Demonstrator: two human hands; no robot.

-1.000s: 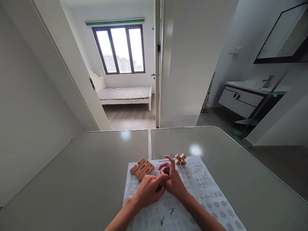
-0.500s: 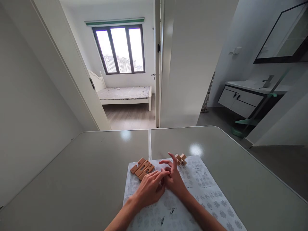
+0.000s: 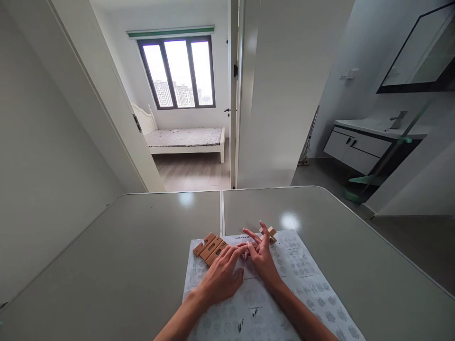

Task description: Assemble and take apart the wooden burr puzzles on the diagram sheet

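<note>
My left hand (image 3: 224, 273) reaches over the sheet, fingers stretched to the right and thumb held apart below them. Its fingertips meet the thumb side of my right hand (image 3: 263, 259). Two fingers of my right hand are raised and spread, while its thumb and the other fingers close around something small and pinkish (image 3: 245, 255), mostly hidden between the hands. Beside my left fingers lie flat wooden puzzle pieces (image 3: 212, 247) with notches and slots, side by side. Behind my right hand stands a light wooden block puzzle (image 3: 272, 232), partly covered by the fingers.
A printed paper sheet (image 3: 305, 279) with rows of small diagrams lies under the hands and wooden pieces. The grey table (image 3: 117, 265) has a seam down its middle. Beyond it are a doorway with a bed (image 3: 186, 137) and, right, a washbasin cabinet (image 3: 355, 149).
My right hand has shifted slightly right and up, with its fingers nearer the block puzzle. My left thumb has parted from its fingers, and a bit of the small thing now shows.
</note>
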